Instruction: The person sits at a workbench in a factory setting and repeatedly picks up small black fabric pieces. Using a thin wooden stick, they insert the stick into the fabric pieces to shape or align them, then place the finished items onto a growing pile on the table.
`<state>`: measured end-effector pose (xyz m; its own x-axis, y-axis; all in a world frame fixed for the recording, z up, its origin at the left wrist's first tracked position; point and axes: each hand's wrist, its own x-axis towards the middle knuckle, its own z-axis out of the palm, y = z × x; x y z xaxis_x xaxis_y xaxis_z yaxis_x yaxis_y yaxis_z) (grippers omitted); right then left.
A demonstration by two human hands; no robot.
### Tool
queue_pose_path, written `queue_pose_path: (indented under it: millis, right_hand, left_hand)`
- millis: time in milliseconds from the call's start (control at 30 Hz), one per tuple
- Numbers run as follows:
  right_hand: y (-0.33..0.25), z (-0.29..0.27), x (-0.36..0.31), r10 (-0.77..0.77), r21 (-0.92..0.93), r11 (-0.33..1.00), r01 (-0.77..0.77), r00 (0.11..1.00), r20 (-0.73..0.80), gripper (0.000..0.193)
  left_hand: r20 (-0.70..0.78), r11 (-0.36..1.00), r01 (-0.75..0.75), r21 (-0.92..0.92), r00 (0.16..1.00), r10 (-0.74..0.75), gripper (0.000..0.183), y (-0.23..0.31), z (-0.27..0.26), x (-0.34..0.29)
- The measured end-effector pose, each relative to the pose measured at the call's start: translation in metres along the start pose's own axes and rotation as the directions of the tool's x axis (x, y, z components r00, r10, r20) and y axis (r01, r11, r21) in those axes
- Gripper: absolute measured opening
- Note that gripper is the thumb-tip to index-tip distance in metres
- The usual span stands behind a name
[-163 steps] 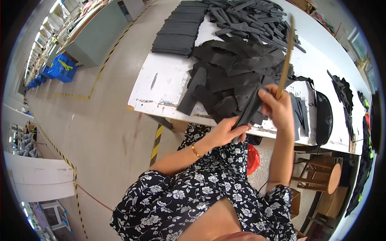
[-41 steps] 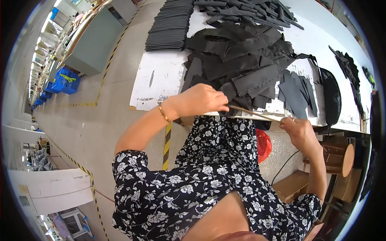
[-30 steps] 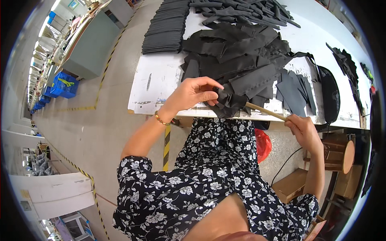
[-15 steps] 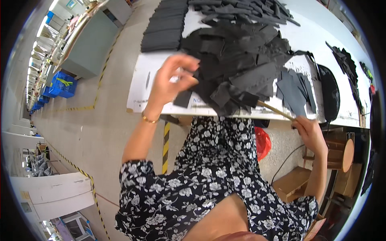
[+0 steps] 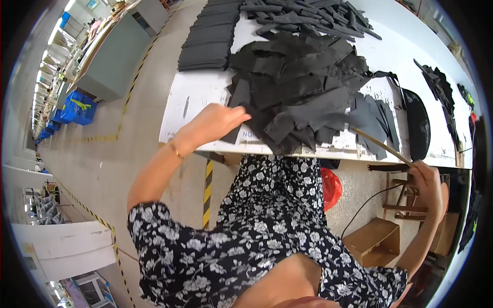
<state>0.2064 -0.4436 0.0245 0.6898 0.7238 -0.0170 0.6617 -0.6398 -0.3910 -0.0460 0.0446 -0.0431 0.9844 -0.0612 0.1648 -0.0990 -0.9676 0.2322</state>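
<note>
A big loose heap of dark grey, flat fabric-like pieces [image 5: 303,82] covers the near middle of the white table [image 5: 172,110]. At the heap's left edge my left hand [image 5: 213,123] has its thumb and fingers pressed together on the corner of a dark piece [image 5: 250,109]. Closed round the end of a thin tan stick [image 5: 380,143], my right hand [image 5: 426,182] is just off the table's front edge. The stick's far tip lies over the right side of the heap. A dark strip [image 5: 389,168] juts out leftward beside my right hand; whether I grip it cannot be made out.
Stacked dark pieces [image 5: 208,43] stand at the back left, rolled ones [image 5: 313,15] farther back. On the right lie a fanned pile [image 5: 377,120] and a black rounded case [image 5: 417,126]. Under the table are a red bag [image 5: 331,190], a cardboard box [image 5: 372,241] and a wooden stool [image 5: 405,200].
My left hand has come down, its fingers closing onto a piece at the heap's edge. My right hand has moved right and toward me with the stick; the dark strip now shows longer.
</note>
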Motion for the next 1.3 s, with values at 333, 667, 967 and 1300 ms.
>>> queue_pose_path:
  millis: [333,667,967,1300]
  right_hand:
    - [0.026,0.016,0.055,0.031,0.216,0.976,-0.023,0.999,-0.032,0.019]
    - [0.007,0.004,0.038,0.074,0.262,0.964,-0.056,0.995,-0.062,0.018]
    - [-0.012,0.093,0.117,0.073,0.515,0.837,0.184,0.896,-0.437,0.017]
    - [-0.038,0.124,0.226,-0.052,0.407,0.876,0.261,0.887,-0.458,0.023]
  left_hand:
    - [-0.422,0.959,-0.026,-0.281,0.901,-0.099,0.026,0.020,0.006,0.059]
    - [-0.498,0.720,-0.366,-0.590,0.867,0.032,0.111,0.083,0.049,0.168]
    - [-0.486,0.624,-0.158,-0.765,0.777,-0.400,0.052,0.079,0.097,0.195]
    - [-0.312,0.426,-0.120,-0.897,0.854,-0.416,0.047,0.076,0.069,0.146]
